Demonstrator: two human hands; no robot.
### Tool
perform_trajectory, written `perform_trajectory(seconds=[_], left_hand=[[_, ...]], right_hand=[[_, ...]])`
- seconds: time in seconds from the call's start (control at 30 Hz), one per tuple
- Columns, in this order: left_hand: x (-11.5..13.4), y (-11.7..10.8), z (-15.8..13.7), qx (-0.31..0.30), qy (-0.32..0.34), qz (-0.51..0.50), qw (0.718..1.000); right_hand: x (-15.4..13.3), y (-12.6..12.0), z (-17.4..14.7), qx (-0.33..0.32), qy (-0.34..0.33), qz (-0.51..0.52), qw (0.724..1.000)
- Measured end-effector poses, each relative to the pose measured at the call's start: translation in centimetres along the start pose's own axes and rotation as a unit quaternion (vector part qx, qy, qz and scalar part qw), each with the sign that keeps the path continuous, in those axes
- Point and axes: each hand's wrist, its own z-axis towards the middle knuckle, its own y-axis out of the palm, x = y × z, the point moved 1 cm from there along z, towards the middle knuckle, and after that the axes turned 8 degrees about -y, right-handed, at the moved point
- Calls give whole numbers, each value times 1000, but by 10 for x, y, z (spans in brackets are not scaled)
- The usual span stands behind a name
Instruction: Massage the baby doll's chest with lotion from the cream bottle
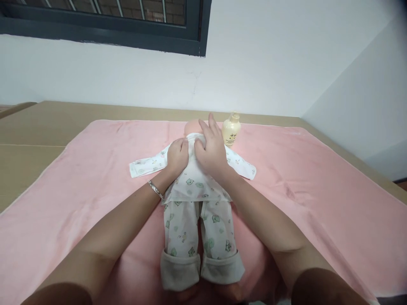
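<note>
On the pink blanket over the tabletop, mid-view: dressed doll laid lengthwise, head end away, both sleeves spread out to the sides. Trouser cuffs turned up. Left hand by the shoulder, fingers curled under; whether they pinch cloth is hidden, cannot tell. Right hand on the opposite side, near the collar, fingers long and spread, thumb apart, no grip seen. Bottle upright, just beside it.

Handling, my judgement: work both sides evenly, so the shirt stays centred. Soft cloth likely to bunch under a fist; flat fingers, light pressure kinder. Mind the bracelet near the hem. Keep the right wrist clear of the bottle; a sideways sweep could tip it.
</note>
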Motion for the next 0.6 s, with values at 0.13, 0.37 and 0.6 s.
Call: perform_trajectory(seconds=[0.13,0.37,0.6], left_hand=[[1,-1,2,6,2,17,1000],[2,-1,7,-16,-2,27,999],[16,-19,10,-43,13,70,997]], right_hand=[[5,21,-2,-69,-4,-1,998],[8,35,-2,-118,-15,-33,992],[3,15,-5,-132,-44,17,990]])
